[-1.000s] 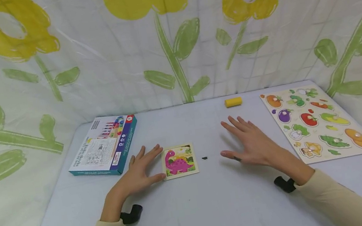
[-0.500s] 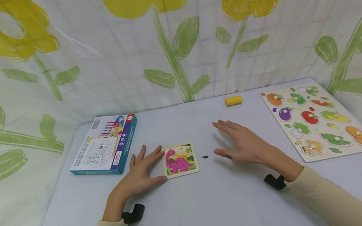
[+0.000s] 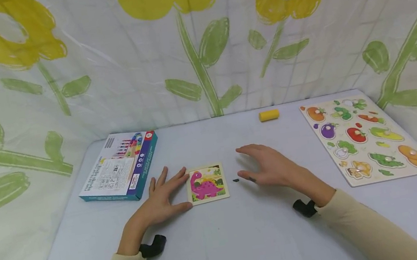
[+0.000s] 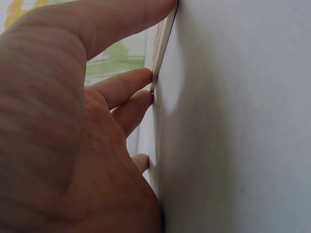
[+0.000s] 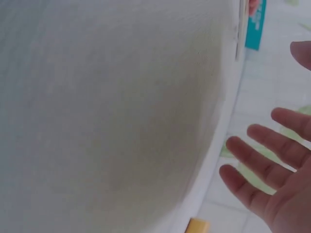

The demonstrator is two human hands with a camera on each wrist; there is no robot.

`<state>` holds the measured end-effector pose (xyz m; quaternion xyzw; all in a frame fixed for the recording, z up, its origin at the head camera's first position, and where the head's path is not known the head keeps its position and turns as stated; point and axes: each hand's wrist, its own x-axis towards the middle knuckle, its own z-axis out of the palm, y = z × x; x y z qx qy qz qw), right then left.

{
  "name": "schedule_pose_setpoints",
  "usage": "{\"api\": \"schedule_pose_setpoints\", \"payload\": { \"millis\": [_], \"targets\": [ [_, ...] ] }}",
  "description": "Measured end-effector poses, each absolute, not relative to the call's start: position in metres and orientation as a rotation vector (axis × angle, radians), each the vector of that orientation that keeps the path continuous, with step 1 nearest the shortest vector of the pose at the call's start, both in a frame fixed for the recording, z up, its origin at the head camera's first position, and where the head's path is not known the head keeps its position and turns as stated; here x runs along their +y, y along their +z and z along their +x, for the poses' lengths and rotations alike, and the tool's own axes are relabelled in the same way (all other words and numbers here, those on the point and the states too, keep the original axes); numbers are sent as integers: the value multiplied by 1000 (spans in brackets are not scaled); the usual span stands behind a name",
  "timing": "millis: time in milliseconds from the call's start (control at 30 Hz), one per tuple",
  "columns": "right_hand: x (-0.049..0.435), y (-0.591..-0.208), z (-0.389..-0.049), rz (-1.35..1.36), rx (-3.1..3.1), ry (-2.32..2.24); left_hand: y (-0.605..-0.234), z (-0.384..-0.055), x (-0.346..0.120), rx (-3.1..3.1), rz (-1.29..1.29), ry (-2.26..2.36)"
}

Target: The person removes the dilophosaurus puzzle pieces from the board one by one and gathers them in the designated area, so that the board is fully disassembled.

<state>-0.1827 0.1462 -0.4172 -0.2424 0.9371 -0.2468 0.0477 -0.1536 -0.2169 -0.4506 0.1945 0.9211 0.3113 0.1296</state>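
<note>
A small square picture puzzle (image 3: 206, 184) with a pink dinosaur lies flat near the middle of the table. At its left edge is my left hand (image 3: 160, 203), fingers spread, with thumb and fingertips touching the border. The left wrist view shows the thumb (image 4: 131, 17) and two fingers against the puzzle's thin side. My right hand (image 3: 272, 166) hovers to the right of the puzzle with nothing in it, and its fingers (image 5: 260, 162) are apart and loosely extended in the right wrist view. A tiny dark piece (image 3: 236, 180) lies between the puzzle and the right thumb.
A flat white and teal box (image 3: 117, 170) lies at the back left. Near the back edge sits a yellow cylinder (image 3: 269, 115). On the right is a large vegetable peg board (image 3: 369, 139). A flower-printed curtain (image 3: 123, 71) hangs behind the table.
My right hand has moved left toward the puzzle, its fingers drawing a little closer together. The left hand and the puzzle have stayed almost in place.
</note>
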Motion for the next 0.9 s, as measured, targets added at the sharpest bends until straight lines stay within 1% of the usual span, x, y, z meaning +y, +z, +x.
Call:
{"api": "schedule_pose_setpoints", "payload": {
  "millis": [233,533,900],
  "targets": [
    [136,-420,-187,-800,2819,-758,-450,-153,-217,2673,568,910],
    [123,-418,-194,-811,2791,-737,-451,-153,-216,2684,579,907],
    [102,-422,-202,-933,2731,-732,-452,-153,-217,2688,598,906]
  ]
}}
